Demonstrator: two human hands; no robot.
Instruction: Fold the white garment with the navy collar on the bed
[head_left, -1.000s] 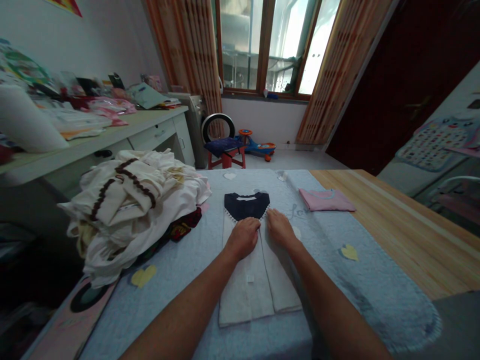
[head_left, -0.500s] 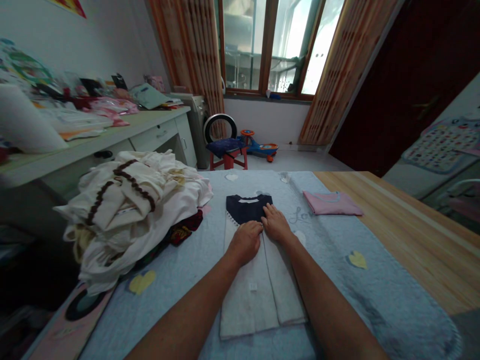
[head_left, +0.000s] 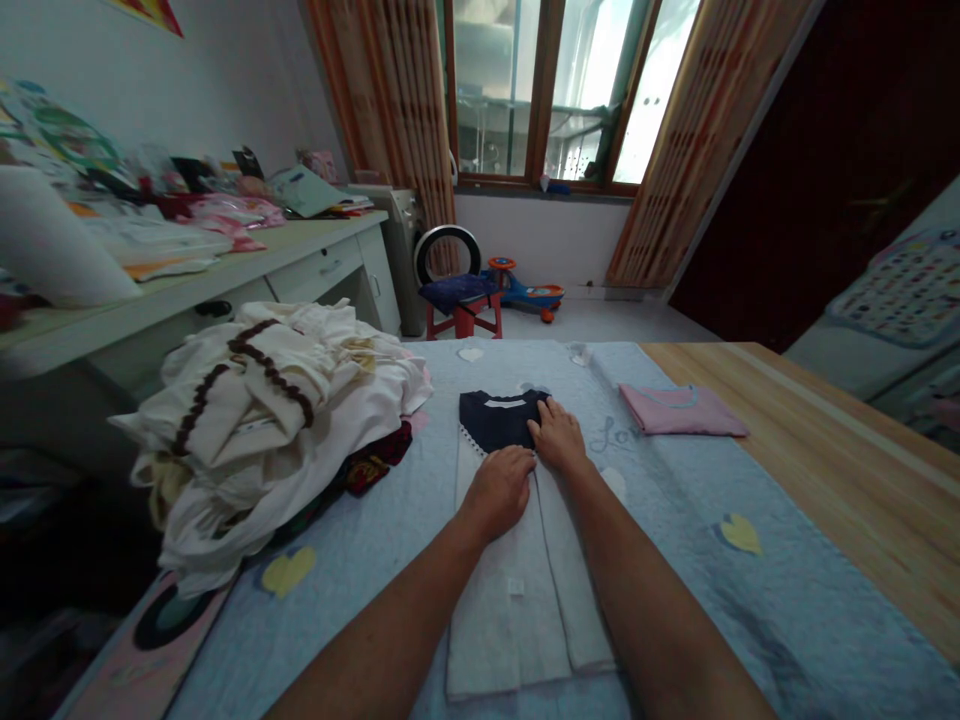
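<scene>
A white garment (head_left: 510, 620) with a dark navy yoke (head_left: 499, 422) lies folded into a long shape on the light blue cloth. My left hand (head_left: 501, 490) rests on it just below the yoke, fingers curled and pressed together at the fabric. Beside it, my right hand (head_left: 557, 435) lies on the yoke's right edge with its fingers spread. The fingertips of my left hand are close to the right hand. A small pale tag (head_left: 516, 587) shows on the white fabric.
A big heap of white clothes (head_left: 262, 400) is piled at the left. The folded pink garment (head_left: 682, 410) lies at the right, near bare wood (head_left: 847, 460). Behind stand a cluttered desk (head_left: 300, 250), a red stool (head_left: 465, 318) and a blue ride-on toy (head_left: 532, 293).
The whole view has shifted slightly, with things appearing a little further right. Both hands remain on the garment, and its fold looks the same.
</scene>
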